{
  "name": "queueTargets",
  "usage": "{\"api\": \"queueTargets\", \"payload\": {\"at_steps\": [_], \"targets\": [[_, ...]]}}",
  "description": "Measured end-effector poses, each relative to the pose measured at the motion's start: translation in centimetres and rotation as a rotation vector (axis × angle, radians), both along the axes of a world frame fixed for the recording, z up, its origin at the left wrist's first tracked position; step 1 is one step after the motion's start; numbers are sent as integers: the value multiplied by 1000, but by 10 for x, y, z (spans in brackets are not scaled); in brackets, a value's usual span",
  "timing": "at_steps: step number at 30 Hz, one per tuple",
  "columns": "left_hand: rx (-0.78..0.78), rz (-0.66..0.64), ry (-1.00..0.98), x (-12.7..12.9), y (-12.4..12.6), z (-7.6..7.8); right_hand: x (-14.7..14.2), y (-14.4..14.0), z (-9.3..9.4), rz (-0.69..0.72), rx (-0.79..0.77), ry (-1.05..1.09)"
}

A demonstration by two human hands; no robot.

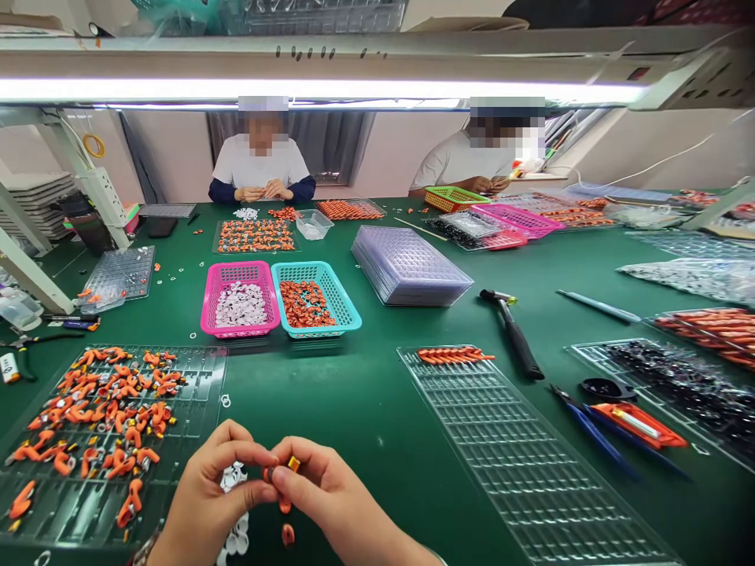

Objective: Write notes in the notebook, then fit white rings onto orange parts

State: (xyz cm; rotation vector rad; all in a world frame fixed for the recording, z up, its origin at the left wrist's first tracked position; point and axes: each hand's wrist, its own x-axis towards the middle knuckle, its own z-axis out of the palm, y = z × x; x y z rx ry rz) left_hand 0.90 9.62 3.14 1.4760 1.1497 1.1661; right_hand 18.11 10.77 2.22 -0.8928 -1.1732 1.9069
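Note:
My left hand (215,491) and my right hand (330,491) meet low in the middle of the view, fingertips pinched together on a small orange part (283,472) with a yellow tip. Below the fingers lie white rings (234,503) and a loose orange piece (287,534) on the green table (366,393). To the left, a clear tray (194,393) holds several loose orange parts (100,417). To the right, a clear grid tray (519,448) carries one row of finished orange parts (451,356) at its far end.
A pink basket (239,303) of white rings and a teal basket (315,299) of orange parts stand ahead. A stack of clear trays (410,267), a hammer (513,334), pliers (595,428) and an orange cutter (640,424) lie right. Two people sit opposite.

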Motion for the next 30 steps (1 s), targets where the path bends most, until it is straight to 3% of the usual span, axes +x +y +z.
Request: {"api": "queueTargets", "payload": {"at_steps": [4, 8, 12, 19, 25, 30], "targets": [[150, -8, 93, 2, -3, -1, -4, -4, -5, -10, -51, 7], [190, -18, 106, 5, -4, -5, -12, -7, -12, -96, -74, -3], [105, 19, 61, 2, 0, -5, -13, -5, -15, -161, -79, 66], [-72, 109, -148, -9, 7, -1, 0, 3, -1, -19, 12, 223], [-140, 109, -178, -6, 3, 4, -5, 0, -3, -108, 126, 150], [-127, 69, -241, -2, -9, 17, -4, -15, 4, -175, 257, -9]]}}
